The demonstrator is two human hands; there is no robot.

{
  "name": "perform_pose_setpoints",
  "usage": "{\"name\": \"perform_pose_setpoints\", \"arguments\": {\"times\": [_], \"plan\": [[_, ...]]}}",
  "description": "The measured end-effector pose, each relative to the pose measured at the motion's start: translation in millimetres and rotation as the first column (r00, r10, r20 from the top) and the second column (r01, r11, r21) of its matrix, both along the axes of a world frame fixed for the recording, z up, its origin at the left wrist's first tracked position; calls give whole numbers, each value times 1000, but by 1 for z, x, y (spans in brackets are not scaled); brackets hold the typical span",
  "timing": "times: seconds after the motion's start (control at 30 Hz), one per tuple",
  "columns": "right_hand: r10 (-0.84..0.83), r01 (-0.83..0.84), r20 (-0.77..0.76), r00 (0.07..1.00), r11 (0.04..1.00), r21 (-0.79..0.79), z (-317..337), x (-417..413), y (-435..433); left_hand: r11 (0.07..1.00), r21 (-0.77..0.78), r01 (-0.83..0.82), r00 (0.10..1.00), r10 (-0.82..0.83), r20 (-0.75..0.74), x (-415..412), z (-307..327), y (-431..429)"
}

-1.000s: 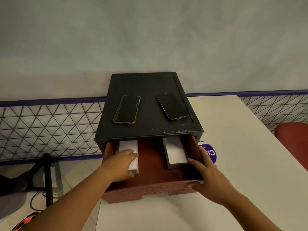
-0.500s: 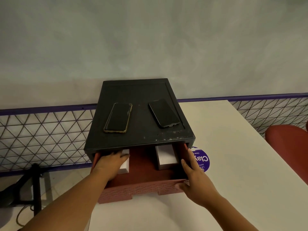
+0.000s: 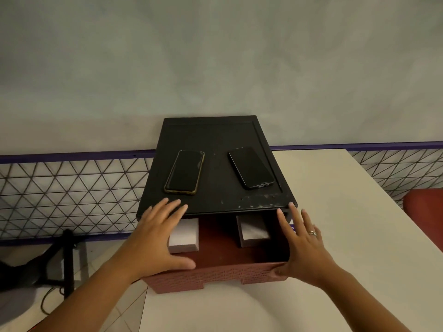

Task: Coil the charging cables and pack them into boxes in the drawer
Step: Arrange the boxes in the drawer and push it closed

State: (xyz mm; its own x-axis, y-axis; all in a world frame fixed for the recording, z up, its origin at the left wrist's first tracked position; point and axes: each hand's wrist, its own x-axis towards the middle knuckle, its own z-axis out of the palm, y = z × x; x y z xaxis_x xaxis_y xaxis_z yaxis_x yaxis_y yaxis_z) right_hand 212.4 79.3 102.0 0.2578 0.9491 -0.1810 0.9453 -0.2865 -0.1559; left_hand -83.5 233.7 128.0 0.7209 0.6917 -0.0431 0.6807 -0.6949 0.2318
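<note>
A black drawer cabinet (image 3: 215,140) stands on the white table, its red drawer (image 3: 215,275) pulled partly out. Two white boxes lie inside: the left box (image 3: 185,238) and the right box (image 3: 254,232). My left hand (image 3: 155,236) hovers over the drawer's left side with fingers spread, fingertips at the cabinet's front edge. My right hand (image 3: 302,245) is at the drawer's right front corner, fingers straight, thumb against the drawer front. No cable is visible.
Two dark phones lie on the cabinet top, the left phone (image 3: 185,172) and the right phone (image 3: 250,167). The white table (image 3: 335,236) stretches right and forward. A red chair (image 3: 424,207) stands at the right edge. A wire mesh fence (image 3: 72,195) runs behind.
My left hand has come off the left box and lifted with fingers spread. My right hand has shifted up along the drawer's right corner. The view has moved closer.
</note>
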Motion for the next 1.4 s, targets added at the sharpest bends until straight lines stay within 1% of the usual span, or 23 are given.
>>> {"name": "perform_pose_setpoints", "arguments": {"times": [0.07,0.1,0.17,0.27,0.37,0.43,0.5,0.53,0.63,0.77,0.87,1.03,1.4], "plan": [[35,-35,34,999,999,-3,1,4,5,999,-6,-37,991,36,-129,-9,-7,1],[38,-38,45,998,999,4,1,6,7,999,-15,-51,985,48,-163,-11,-10,1],[24,-26,62,998,999,27,1,8,10,997,-1,-71,982,70,-177,-11,-12,1],[12,-19,95,995,998,68,1,10,17,996,78,-48,989,59,-135,-7,-14,4],[8,-20,92,996,992,127,-2,12,25,992,119,-40,995,51,-90,-5,-20,11],[9,-52,176,984,970,239,-8,16,28,981,190,-33,997,46,-65,-6,-23,15],[4,-76,204,979,936,344,-19,21,32,965,262,-14,996,38,-86,-6,-26,20],[1,-78,206,979,926,369,-24,22,34,952,304,-12,997,34,-66,-6,-29,23],[-38,-59,217,975,903,426,-34,24,42,931,366,-16,1000,18,-1,-3,-32,30],[-79,-44,237,968,881,470,-40,27,54,909,415,-44,999,44,9,2,-39,42],[-86,-42,239,967,874,484,-42,29,63,902,430,-48,998,58,-12,7,-43,48],[-121,13,198,973,882,471,-42,36,85,902,426,-76,995,93,-19,20,-46,69],[-86,-33,241,967,892,450,-48,42,87,884,462,-69,997,78,0,20,-52,72]]}}
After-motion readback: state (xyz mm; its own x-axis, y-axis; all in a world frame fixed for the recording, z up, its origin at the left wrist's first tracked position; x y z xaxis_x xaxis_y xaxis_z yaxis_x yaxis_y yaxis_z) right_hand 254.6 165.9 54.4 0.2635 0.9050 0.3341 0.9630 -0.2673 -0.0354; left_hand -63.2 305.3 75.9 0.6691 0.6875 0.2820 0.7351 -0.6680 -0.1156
